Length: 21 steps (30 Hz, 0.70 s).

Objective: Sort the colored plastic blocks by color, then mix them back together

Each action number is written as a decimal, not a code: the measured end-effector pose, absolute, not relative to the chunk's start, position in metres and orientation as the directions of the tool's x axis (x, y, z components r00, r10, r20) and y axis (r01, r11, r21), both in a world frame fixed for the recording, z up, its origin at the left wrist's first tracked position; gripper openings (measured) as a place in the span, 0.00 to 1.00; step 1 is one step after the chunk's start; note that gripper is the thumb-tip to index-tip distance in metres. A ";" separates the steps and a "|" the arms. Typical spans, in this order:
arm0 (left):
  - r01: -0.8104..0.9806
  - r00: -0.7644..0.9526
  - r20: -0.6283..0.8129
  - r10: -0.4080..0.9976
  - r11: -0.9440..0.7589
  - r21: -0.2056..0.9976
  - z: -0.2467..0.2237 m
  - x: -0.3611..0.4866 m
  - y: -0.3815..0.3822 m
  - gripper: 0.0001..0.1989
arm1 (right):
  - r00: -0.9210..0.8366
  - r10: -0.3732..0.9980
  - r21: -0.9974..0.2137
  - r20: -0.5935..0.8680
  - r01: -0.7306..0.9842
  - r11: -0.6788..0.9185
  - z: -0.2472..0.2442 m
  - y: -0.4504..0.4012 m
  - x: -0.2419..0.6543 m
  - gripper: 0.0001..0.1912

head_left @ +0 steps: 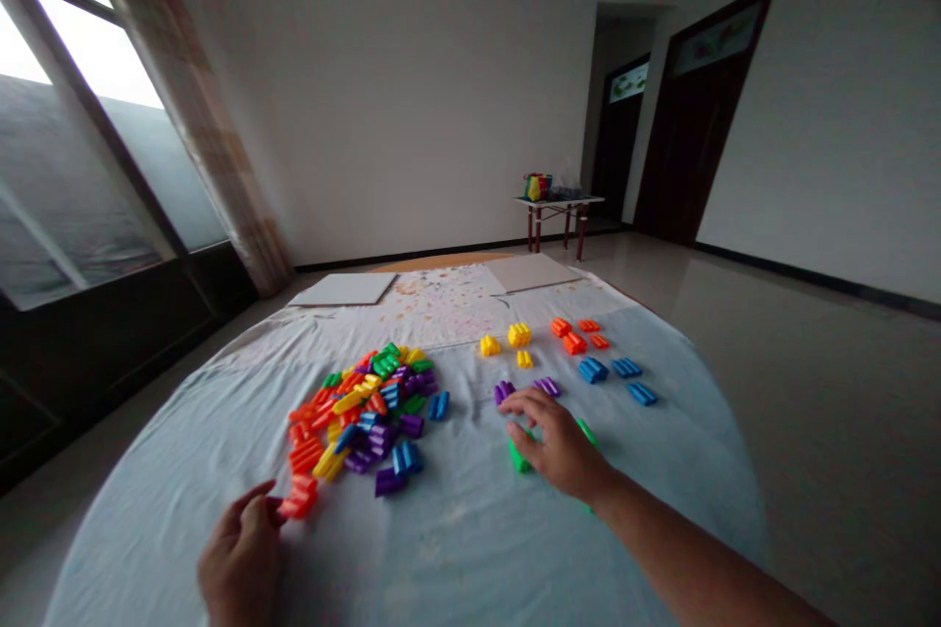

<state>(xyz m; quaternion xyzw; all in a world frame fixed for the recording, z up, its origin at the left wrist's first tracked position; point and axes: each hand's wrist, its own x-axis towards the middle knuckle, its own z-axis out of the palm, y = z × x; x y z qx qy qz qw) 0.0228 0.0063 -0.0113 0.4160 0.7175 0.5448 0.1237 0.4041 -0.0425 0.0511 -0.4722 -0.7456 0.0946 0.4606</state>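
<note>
- Taking 12 o'clock as straight ahead, the left hand [241, 549] sits at 7 o'clock, its fingers [259, 509] loosely curled, with the fingertips touching an orange ribbed block [299, 500]; whether it is gripping the block, I cannot tell.
- The right hand [559, 441] is at 4 o'clock, palm down and relaxed, with its fingers spread and grasping nothing that shows. It arches over green ribbed blocks [520, 457], one under the fingertips and another by the thumb side.
- Just above its fingertips lie purple ribbed blocks [523, 389].
- A mixed pile of ribbed plastic blocks [360, 421] lies at 11 o'clock on a pale blue tablecloth [169, 509].
- Separate yellow blocks [507, 338], orange blocks [577, 333] and blue blocks [618, 377] sit at 1 o'clock.
- Two white boards [342, 289] [529, 272] lie at the far edge, beyond a paint-speckled cloth [441, 304].
- Farther off at 1 o'clock stands a small table [559, 203], with a colourful box [536, 186] on it.
</note>
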 end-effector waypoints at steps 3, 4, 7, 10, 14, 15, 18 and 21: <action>0.369 -0.634 0.153 0.758 0.123 0.921 -0.007 0.027 0.004 0.18 | -0.257 0.809 -0.594 0.529 0.568 0.569 0.049 -0.028 0.366 0.11; 0.357 -0.636 0.142 0.758 0.126 0.925 -0.006 0.029 0.003 0.18 | -0.283 0.813 -0.594 0.509 0.567 0.570 0.047 -0.022 0.354 0.12; 0.345 -0.633 0.133 0.763 0.124 0.930 -0.004 0.033 0.002 0.17 | -0.326 0.828 -0.583 0.457 0.593 0.555 0.039 0.000 0.323 0.13; 0.335 -0.624 0.137 0.770 0.105 0.936 -0.004 0.034 0.002 0.17 | -0.362 0.837 -0.563 0.410 0.621 0.545 0.030 0.017 0.295 0.14; 0.339 -0.608 0.153 0.779 0.081 0.937 -0.004 0.035 0.001 0.17 | -0.456 0.828 -0.521 0.327 0.644 0.560 0.018 0.025 0.271 0.22; 0.340 -0.608 0.154 0.779 0.079 0.937 -0.004 0.035 0.001 0.17 | -0.480 0.825 -0.510 0.296 0.651 0.562 0.017 0.025 0.269 0.24; 0.335 -0.602 0.153 0.783 0.073 0.940 -0.002 0.036 0.000 0.17 | -0.549 0.810 -0.478 0.208 0.665 0.574 0.016 0.019 0.273 0.25; 0.338 -0.594 0.169 0.786 0.053 0.940 -0.002 0.036 0.000 0.18 | -0.561 0.814 -0.434 0.151 0.702 0.565 0.022 0.011 0.285 0.26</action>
